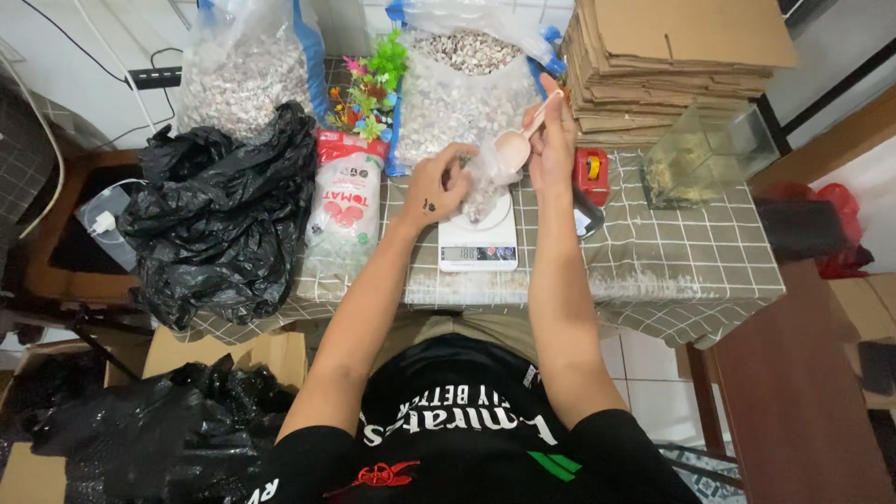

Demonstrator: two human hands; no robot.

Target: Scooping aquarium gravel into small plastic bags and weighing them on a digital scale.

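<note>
Clear plastic, thin and crinkled, is what we see at the centre of the head view: a small bag [481, 177] half full of pale pebbles, standing on a white kitchen scale [478, 241] on the checked tablecloth [653, 252]. Our left hand [437, 187] is clenched on the bag's mouth, pinching it open, while our right hand [553, 140] grips the handle of a small pale scoop [515, 145] tipped just over that opening. Behind stand two big open sacks of gravel [467, 84], a bunch of plastic aquarium plants [369, 89] and a stack of flat cardboard [667, 65]; a crumpled black bag [219, 215] lies to the left and a small glass tank [705, 154] to the right. We judge the risk to be spillage: the mouth is narrow and floppy, so a slack pinch or a scoop tilted off-centre could scatter pebbles over the scale and cloth, and the soft bag could slump sideways off the platform.
</note>
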